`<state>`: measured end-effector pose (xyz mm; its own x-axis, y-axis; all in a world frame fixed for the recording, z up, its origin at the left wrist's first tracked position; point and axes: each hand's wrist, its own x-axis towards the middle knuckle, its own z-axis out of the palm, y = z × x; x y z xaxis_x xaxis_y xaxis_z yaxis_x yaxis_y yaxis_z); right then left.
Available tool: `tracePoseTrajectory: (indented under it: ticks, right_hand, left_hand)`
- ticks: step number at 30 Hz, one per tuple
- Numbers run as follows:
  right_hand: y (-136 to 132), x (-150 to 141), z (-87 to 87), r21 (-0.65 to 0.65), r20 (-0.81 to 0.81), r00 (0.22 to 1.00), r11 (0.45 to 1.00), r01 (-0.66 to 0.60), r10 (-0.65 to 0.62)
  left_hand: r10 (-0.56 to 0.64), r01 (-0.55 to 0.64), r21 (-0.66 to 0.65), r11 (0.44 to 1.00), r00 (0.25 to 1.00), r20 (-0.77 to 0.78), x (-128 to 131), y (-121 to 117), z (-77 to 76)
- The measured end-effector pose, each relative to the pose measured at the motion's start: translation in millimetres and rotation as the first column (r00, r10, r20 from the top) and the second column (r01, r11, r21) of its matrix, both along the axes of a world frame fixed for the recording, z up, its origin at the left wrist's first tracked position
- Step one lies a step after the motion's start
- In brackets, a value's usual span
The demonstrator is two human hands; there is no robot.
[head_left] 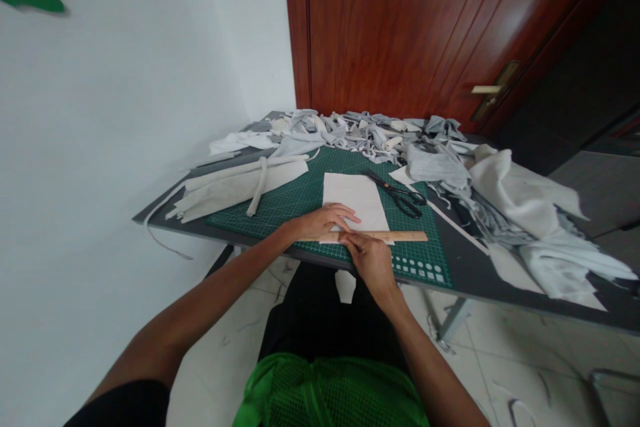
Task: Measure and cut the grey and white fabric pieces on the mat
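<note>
A white piece of fabric (353,193) lies on the green cutting mat (327,161), with a wooden ruler (407,236) laid across its near end. My left hand (326,219) rests on the fabric and the ruler, fingers stretched out. Just to its right, my right hand (371,259) is closed in a pinch at the ruler's near edge; whatever sits between its fingertips is hidden. Black-handled scissors (397,193) lie beside the fabric's right side, their blades pointing to the far left.
Folded pale cloth (240,187) lies on the mat's left. Scraps (350,130) line the table's back, and larger crumpled cloth (520,193) covers its right side. A wooden door (390,27) stands behind, a white wall (125,80) at left.
</note>
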<state>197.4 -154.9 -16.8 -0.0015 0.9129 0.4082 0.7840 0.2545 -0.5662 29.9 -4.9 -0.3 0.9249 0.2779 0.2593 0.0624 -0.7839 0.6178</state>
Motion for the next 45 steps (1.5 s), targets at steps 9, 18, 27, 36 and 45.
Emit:
tracePoseTrajectory:
  ticks: [9, 18, 27, 36, 45]
  right_hand:
    - [1, 2, -2.4, 0.026, -0.013, 1.000, 1.000, -0.018, 0.018]
    - [-4, 16, -0.5, 0.043, -0.012, 1.000, 0.999, 0.012, -0.012]
    - [-6, 30, -2.6, 0.041, -0.008, 1.000, 0.999, 0.016, -0.015]
    - [-8, 48, -5.7, 0.056, 0.069, 0.995, 0.996, 0.068, -0.072]
    - [-12, 68, -4.1, 0.088, 0.093, 0.988, 0.989, 0.119, -0.127]
  left_hand:
    - [-0.008, 0.008, 0.008, 1.000, 1.000, 0.007, 0, 1, -1.1]
    - [-0.008, 0.008, 0.006, 1.000, 1.000, 0.002, 0, -2, 3.5]
    - [0.000, 0.000, -0.012, 1.000, 1.000, 0.020, 1, -3, 3.1]
    - [-0.004, 0.003, 0.003, 1.000, 0.999, 0.032, 1, 2, -3.3]
    - [0.004, -0.004, 0.009, 1.000, 1.000, 0.003, 1, 3, -2.6]
